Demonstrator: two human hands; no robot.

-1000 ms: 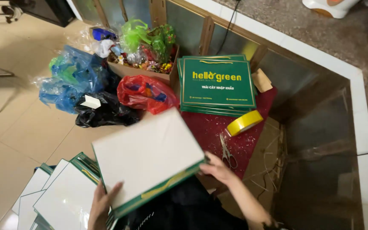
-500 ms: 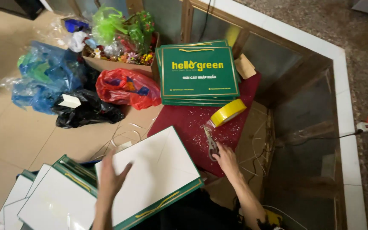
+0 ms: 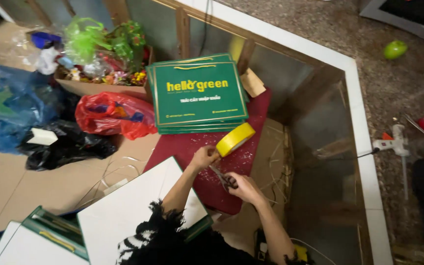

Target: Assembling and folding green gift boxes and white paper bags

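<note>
White card panel (image 3: 128, 216) lies flat on my lap, smooth and stiff; beyond it the dark red mat (image 3: 197, 147), speckled with scraps. Left hand (image 3: 203, 158) curls its fingers onto the glossy yellow tape roll (image 3: 235, 139). Right hand (image 3: 244, 186) grips the metal scissors (image 3: 222, 177), fingers closed. Best to steady the roll and keep the blades low.

Glossy yellow plastic tape roll (image 3: 235, 139), metal scissors (image 3: 222, 177), matt red cloth (image 3: 192, 152) (speckled with scraps), smooth green paper bags (image 3: 197, 95), crinkly red plastic bag (image 3: 114, 115).
</note>
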